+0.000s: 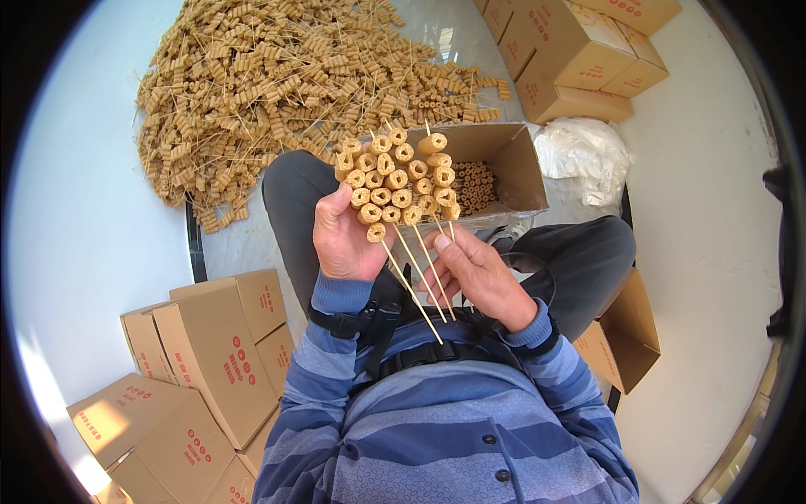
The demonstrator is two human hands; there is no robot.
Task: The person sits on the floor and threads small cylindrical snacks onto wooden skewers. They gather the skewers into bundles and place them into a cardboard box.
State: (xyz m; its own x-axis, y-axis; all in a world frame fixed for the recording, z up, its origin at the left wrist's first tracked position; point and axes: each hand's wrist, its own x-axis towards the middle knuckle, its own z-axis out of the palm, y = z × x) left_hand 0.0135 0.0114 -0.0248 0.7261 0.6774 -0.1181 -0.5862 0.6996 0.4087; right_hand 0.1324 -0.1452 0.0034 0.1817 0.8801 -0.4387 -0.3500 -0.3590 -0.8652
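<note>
A bunch of skewers is held up before me over the open box, each threaded with short, hollow, golden-brown tube pieces. My left hand grips the bunch from its left side, thumb along the pieces; its other fingers are mostly hidden behind. Bare wooden sticks poke out below, toward my waist. My right hand pinches a stick at the bunch's right side between thumb and fingers. Beneath, an open cardboard box contains more such skewers, their round ends facing up.
A large heap of loose skewers covers the floor ahead to the left. Cardboard boxes are stacked at my lower left, with more boxes far right. White plastic sheeting lies beside the open box. Another open box stands right of my knee.
</note>
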